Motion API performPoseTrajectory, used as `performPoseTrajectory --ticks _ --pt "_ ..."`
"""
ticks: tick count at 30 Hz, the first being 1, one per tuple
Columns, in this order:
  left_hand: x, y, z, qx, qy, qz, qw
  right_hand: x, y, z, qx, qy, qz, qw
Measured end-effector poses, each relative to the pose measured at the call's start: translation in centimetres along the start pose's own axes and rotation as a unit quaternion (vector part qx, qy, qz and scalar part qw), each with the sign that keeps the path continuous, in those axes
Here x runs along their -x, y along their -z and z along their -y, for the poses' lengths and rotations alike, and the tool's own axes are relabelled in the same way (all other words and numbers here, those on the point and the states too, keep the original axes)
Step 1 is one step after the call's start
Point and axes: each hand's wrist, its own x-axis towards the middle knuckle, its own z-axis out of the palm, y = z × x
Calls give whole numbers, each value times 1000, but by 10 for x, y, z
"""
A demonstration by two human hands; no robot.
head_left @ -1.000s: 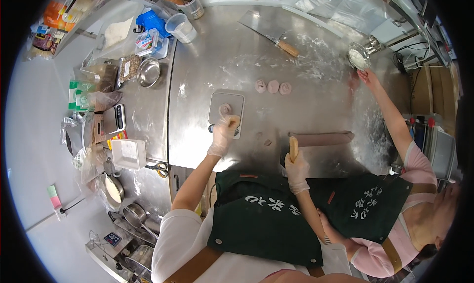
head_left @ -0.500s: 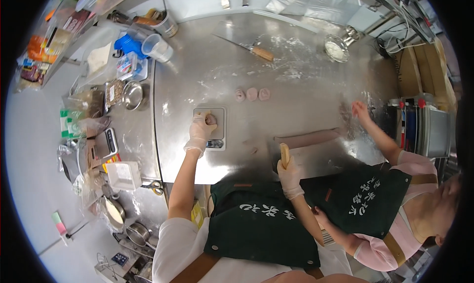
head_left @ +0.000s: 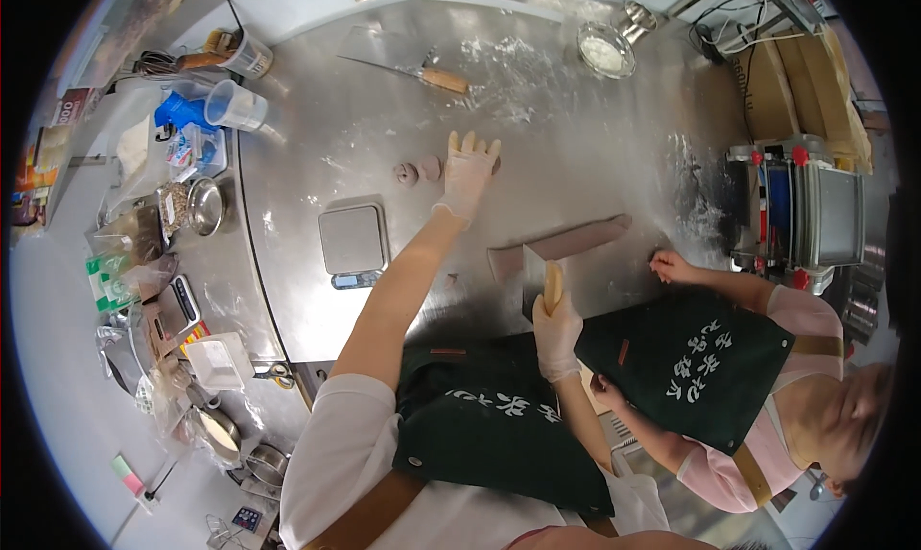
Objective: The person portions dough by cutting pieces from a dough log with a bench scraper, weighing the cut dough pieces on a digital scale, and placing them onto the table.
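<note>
My gloved left hand point(head_left: 467, 178) reaches over the table with its fingers spread. Two small purplish dough pieces point(head_left: 406, 174) lie to its left, and part of another dough piece point(head_left: 496, 164) shows at its right edge. What lies beneath the palm is hidden. Close to the table's near edge, my gloved right hand point(head_left: 556, 339) grips a dough scraper by its pale handle point(head_left: 554, 287), the metal blade upright. Just beyond the blade lies a long purplish dough roll point(head_left: 561, 246). A kitchen scale point(head_left: 351, 238) with a bare platform sits left of my left forearm.
A wooden-handled knife point(head_left: 444, 80) and a metal bowl of flour point(head_left: 606, 53) lie at the back. Plastic tubs point(head_left: 235, 106), a steel bowl point(head_left: 206, 205) and bags crowd the left. At right, a co-worker's hand point(head_left: 672, 266) rests near the roll's end, beside a machine point(head_left: 806, 209).
My left hand has moved from the scale, with a dough piece, away and right to the row of pieces, its fingers now spread. The right hand keeps the scraper. The view has shifted.
</note>
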Motion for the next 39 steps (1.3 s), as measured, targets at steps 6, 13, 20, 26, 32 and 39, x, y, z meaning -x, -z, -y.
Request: performPoseTrajectory --ticks 6,13,20,26,32,39 --pt "16 51 -46 219 28 -74 973 -14 -18 9 50 58 40 996" --pt "34 70 -89 434 23 103 895 -14 -42 11 134 96 44 985" --pt "38 44 -86 379 10 102 920 -15 -53 13 186 65 113 974" --pt "43 47 -79 403 65 102 907 -10 -64 11 153 23 132 979" --pt "131 9 -69 236 143 -32 961 -20 -44 6 70 -60 191 977" --pt "140 -15 -81 139 41 74 987 10 -8 -2 -16 35 -42 998"
